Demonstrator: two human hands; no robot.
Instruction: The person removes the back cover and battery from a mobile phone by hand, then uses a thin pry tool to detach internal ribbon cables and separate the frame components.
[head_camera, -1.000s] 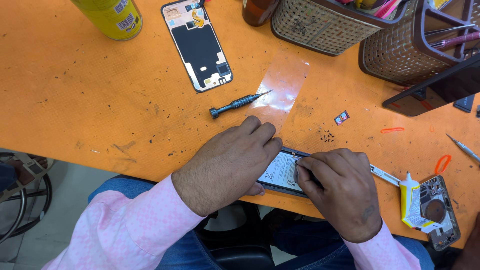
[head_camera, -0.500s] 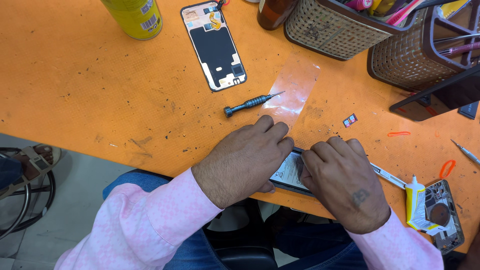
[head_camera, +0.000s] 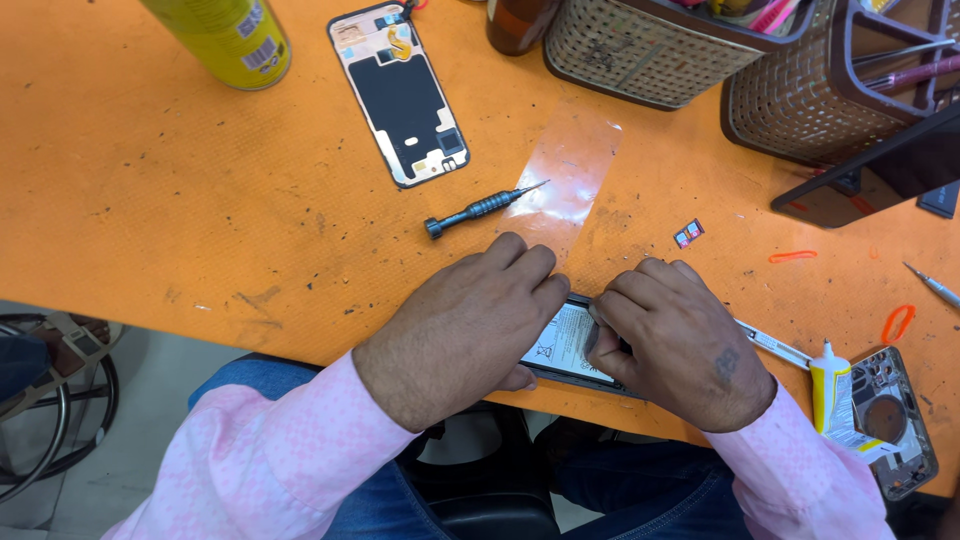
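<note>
Here left hand (head_camera: 470, 330) clamps opened phone (head_camera: 570, 345) at table edge; right hand (head_camera: 680, 345) presses curled fingers on it.

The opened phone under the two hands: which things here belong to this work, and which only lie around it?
In the work:
left hand
right hand
opened phone, pressed by both

Only lying around:
screwdriver
detached screen panel
clear film
yellow can
glue tube
wicker baskets
</note>
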